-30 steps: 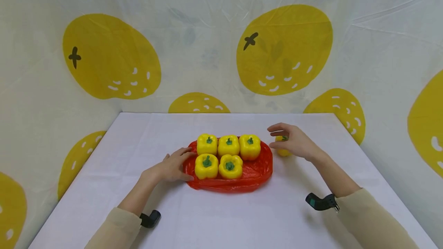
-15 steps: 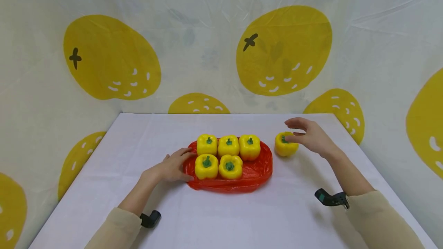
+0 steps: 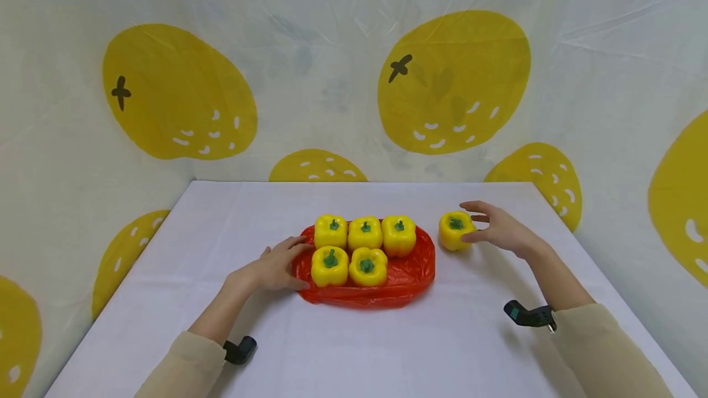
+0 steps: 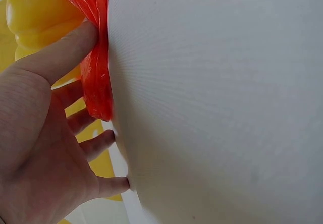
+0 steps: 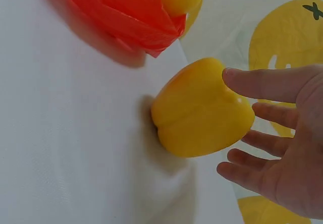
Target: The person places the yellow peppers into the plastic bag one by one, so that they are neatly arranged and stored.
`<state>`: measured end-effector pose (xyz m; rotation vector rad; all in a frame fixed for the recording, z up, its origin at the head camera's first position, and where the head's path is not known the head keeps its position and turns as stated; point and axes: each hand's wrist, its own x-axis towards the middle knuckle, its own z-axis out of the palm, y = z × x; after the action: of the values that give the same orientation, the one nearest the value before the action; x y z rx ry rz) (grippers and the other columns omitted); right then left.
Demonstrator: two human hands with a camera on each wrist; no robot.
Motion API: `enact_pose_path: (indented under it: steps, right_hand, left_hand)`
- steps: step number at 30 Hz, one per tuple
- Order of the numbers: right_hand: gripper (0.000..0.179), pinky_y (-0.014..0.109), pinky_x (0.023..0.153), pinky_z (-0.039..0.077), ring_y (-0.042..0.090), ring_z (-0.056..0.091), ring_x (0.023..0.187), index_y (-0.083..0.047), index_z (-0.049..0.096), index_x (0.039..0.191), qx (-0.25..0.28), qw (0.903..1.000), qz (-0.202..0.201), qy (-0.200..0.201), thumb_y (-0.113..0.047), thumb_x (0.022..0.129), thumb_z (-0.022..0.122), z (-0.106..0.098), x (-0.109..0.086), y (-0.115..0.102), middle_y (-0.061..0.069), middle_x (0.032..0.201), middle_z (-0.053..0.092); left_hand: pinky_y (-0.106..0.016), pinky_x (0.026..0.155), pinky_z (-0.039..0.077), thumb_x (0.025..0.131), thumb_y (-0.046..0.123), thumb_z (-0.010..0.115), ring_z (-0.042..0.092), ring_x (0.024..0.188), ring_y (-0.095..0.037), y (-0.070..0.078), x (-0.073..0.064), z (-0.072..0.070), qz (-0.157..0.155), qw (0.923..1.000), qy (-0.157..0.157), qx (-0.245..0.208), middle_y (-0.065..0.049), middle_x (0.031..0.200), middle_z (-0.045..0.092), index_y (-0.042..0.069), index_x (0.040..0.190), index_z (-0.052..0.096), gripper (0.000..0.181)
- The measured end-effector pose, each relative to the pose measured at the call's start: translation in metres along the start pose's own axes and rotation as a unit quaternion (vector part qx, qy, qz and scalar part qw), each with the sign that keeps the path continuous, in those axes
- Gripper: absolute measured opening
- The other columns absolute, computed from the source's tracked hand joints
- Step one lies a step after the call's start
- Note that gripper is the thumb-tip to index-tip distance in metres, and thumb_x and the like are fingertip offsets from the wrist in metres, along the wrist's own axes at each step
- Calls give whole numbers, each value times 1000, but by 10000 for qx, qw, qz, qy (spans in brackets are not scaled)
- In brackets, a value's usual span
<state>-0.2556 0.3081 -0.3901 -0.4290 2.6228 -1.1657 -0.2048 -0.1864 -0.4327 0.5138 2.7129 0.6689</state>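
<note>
A red plastic bag [image 3: 407, 272], spread into an oval, holds several yellow bell peppers [image 3: 365, 233] with green stems in two rows. My left hand [image 3: 276, 266] rests against the bag's left end, fingers spread. In the left wrist view the thumb [image 4: 75, 45] touches the red plastic and the fingers [image 4: 98, 146] lie beyond its edge. Right of the bag, a single yellow bell pepper [image 3: 455, 230] stands upright on the table. My right hand [image 3: 500, 229] is at its right side, thumb and fingers apart. In the right wrist view the thumb tip [image 5: 234, 77] overlaps the pepper's top.
A white cloth covers the table [image 3: 354, 349]. Behind and beside it hangs a pale curtain [image 3: 321, 91] printed with large yellow fruit. Each wrist carries a small black camera [image 3: 528, 314].
My right hand has drawn back to the right from over the lone bell pepper, then lowered to its right side. The left hand and the bag stay in place.
</note>
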Motion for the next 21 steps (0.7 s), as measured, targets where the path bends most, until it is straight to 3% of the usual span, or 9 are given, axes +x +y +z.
enact_pose_path:
  steps: [9, 21]
  right_hand:
    - [80, 71, 104, 38, 55, 36, 138, -5, 36, 157, 66, 9999, 31, -130, -19, 90, 78, 6, 2, 7, 25, 158, 35]
    - [77, 64, 101, 46, 52, 46, 131, -2, 40, 153, -84, 9998, -75, 188, -18, 90, 80, 9, -3, 5, 26, 152, 43]
  left_hand:
    - [-78, 112, 9, 84, 34, 84, 23, 150, -42, -1, 1, 0, 16, 10000, -13, 64, -17, 163, 30, 16, 152, 48, 80]
    - [-78, 112, 10, 83, 34, 85, 22, 150, -42, -1, 0, 0, -32, 10000, -10, 59, -16, 163, 31, 17, 152, 48, 79]
